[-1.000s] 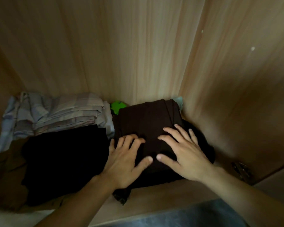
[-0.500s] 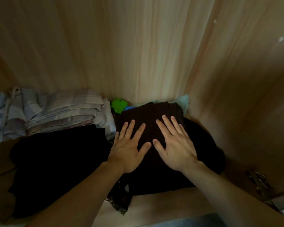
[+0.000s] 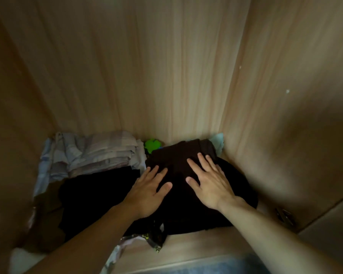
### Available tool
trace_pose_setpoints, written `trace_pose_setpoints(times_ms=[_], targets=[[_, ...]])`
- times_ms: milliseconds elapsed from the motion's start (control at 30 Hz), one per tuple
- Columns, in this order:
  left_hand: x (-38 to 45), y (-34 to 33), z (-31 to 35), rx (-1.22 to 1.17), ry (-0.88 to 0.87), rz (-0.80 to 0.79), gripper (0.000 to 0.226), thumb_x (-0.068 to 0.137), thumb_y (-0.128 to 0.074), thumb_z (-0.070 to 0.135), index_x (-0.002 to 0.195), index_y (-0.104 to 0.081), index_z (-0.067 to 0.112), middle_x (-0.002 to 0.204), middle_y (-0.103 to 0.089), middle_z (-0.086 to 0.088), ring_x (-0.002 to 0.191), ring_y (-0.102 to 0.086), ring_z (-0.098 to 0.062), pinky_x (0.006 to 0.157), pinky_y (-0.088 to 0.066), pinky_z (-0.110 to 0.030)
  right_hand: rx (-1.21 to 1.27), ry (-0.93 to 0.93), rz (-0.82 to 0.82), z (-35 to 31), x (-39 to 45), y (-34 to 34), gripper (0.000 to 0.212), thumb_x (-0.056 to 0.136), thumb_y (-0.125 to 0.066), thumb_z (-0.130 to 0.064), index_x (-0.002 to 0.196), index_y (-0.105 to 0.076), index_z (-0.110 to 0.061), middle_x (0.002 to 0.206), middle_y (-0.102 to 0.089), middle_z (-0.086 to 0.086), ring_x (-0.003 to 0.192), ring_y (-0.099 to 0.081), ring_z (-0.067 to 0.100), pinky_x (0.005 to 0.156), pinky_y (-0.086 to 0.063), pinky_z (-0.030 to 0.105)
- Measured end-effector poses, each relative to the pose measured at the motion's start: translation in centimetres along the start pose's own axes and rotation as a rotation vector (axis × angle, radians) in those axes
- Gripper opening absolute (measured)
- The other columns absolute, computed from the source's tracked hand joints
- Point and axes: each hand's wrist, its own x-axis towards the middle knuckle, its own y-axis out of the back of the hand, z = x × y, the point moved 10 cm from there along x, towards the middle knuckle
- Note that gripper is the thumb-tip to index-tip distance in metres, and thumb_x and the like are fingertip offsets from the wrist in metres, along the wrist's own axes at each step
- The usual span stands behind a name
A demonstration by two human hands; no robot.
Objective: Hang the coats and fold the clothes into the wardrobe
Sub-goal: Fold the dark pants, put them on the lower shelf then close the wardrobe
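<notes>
Pressing flat with spread fingers, the left hand (image 3: pixel 147 191) and right hand (image 3: pixel 210 182) have slid the dark folded garment (image 3: pixel 178 157) deeper into the wardrobe (image 3: pixel 166 76); it looks stowed.

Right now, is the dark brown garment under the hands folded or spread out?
Folded. The dark brown garment sits as a compact block on the right-hand pile, both the left hand and right hand pressing flat on it.

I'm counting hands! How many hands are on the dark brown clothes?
2: left hand and right hand, side by side, flat on the dark brown folded garment.
</notes>
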Motion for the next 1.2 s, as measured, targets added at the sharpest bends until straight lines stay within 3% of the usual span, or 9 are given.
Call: trace_pose_setpoints(times_ms=[133,267,367,533,667,800,1000,1200], targets=[[-5.1,5.2,0.4,-0.055,0.102,-0.008,0.087,0.083,-0.012,0.082,0.157,-0.017,0.037,0.167,-0.01,0.007,0.154,-0.001,-0.017,0.125,-0.007,-0.04,0.099,-0.056,-0.082,-1.7,-4.3,5.2,0.062,0.103,-0.027,-0.056,0.158,-0.009,-0.035,0.168,0.004,0.002,0.155,0.001,0.023,0.124,-0.015,0.042],[-12.1,9.7,3.6,-0.065,0.207,-0.041,0.062,0.101,-0.027,0.058,0.157,-0.021,0.033,0.166,-0.016,0.003,0.153,-0.009,-0.019,0.124,-0.012,-0.041,0.149,-0.079,-0.168,-4.4,-10.0,12.4,0.062,0.103,-0.029,-0.056,0.158,-0.013,-0.034,0.168,-0.002,0.0,0.155,-0.001,0.022,0.124,-0.016,0.043],[-17.6,15.0,8.5,-0.018,0.243,-0.041,0.058,0.103,-0.026,0.055,0.156,-0.025,0.032,0.164,-0.021,0.005,0.152,-0.012,-0.017,0.123,-0.013,-0.041,0.164,-0.077,-0.197,-7.4,-13.4,19.2,0.059,0.103,-0.031,-0.054,0.157,-0.019,-0.034,0.168,-0.009,0.001,0.154,-0.004,0.022,0.123,-0.016,0.042],[-26.1,25.8,16.3,-0.061,0.259,0.059,0.078,0.084,-0.016,0.065,0.149,-0.04,0.029,0.155,-0.04,0.001,0.146,-0.028,-0.02,0.12,-0.022,-0.039,0.198,-0.053,-0.171,-13.6,-17.4,32.5,0.057,0.103,-0.035,-0.051,0.155,-0.029,-0.029,0.165,-0.021,0.007,0.151,-0.017,0.028,0.12,-0.023,0.042],[-34.0,34.5,22.2,-0.154,0.253,0.13,0.068,0.093,-0.025,0.064,0.144,-0.046,0.025,0.147,-0.049,-0.004,0.138,-0.038,-0.025,0.113,-0.032,-0.04,0.22,-0.016,-0.171,-18.2,-22.0,43.2,0.055,0.104,-0.034,-0.051,0.153,-0.033,-0.028,0.162,-0.027,0.006,0.15,-0.02,0.026,0.119,-0.024,0.042],[-42.6,42.7,27.3,-0.168,0.234,0.204,0.079,0.085,-0.02,0.072,0.142,-0.048,0.024,0.142,-0.052,-0.005,0.134,-0.042,-0.028,0.111,-0.035,-0.045,0.201,-0.005,-0.186,-21.6,-27.0,51.9,0.054,0.104,-0.032,-0.052,0.152,-0.035,-0.028,0.161,-0.03,0.004,0.149,-0.023,0.024,0.117,-0.028,0.045],[-53.9,51.6,31.6,-0.167,0.195,0.325,0.08,0.087,-0.016,0.073,0.136,-0.052,0.021,0.132,-0.058,-0.007,0.123,-0.05,-0.03,0.103,-0.041,-0.05,0.299,0.042,-0.035,-28.6,-34.7,64.1,0.053,0.104,-0.035,-0.047,0.15,-0.04,-0.022,0.153,-0.044,0.004,0.141,-0.035,0.024,0.114,-0.03,0.038],[-64.0,54.5,33.9,-0.182,0.13,0.392,0.05,0.101,-0.036,0.054,0.133,-0.053,0.019,0.13,-0.059,-0.011,0.117,-0.051,-0.033,0.098,-0.044,-0.051,0.415,0.047,0.113,-34.4,-44.9,70.8,0.051,0.104,-0.038,-0.045,0.148,-0.043,-0.021,0.149,-0.047,-0.003,0.138,-0.038,0.016,0.115,-0.032,0.037]])
